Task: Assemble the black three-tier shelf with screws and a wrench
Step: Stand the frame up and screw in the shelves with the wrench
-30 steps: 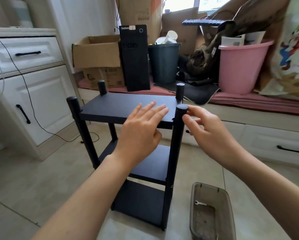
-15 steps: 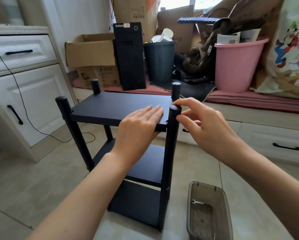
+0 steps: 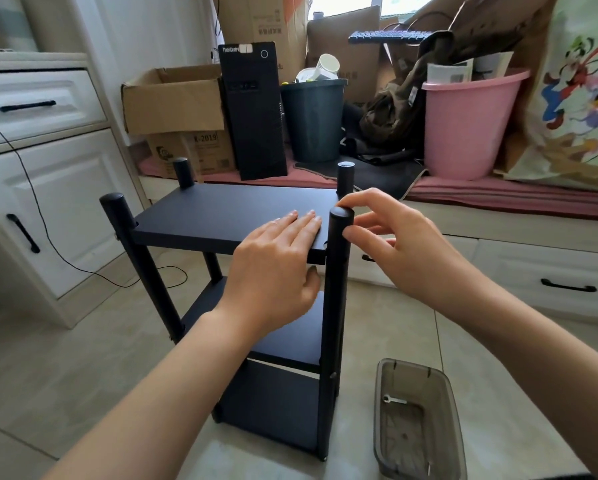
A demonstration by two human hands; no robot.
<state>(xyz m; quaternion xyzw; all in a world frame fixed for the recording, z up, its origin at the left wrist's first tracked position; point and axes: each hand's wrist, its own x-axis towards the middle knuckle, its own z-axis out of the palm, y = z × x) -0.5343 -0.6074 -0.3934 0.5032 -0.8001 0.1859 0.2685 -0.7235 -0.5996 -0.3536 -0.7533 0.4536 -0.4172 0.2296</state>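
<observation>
Shelf upright on floor tiles, both hands at its top tier.

Left hand (image 3: pixel 276 268) lies flat, fingers straight, on the top board's near right edge. Right hand (image 3: pixel 399 244) pinches the near right post's cap (image 3: pixel 341 216) between thumb and forefinger. Black three-tier shelf (image 3: pixel 221 220): matte boards, four round posts, long axis vertical.

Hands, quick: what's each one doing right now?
Left hand: open, flat on the top shelf.
Right hand: fingertips pinch the near post top.
</observation>
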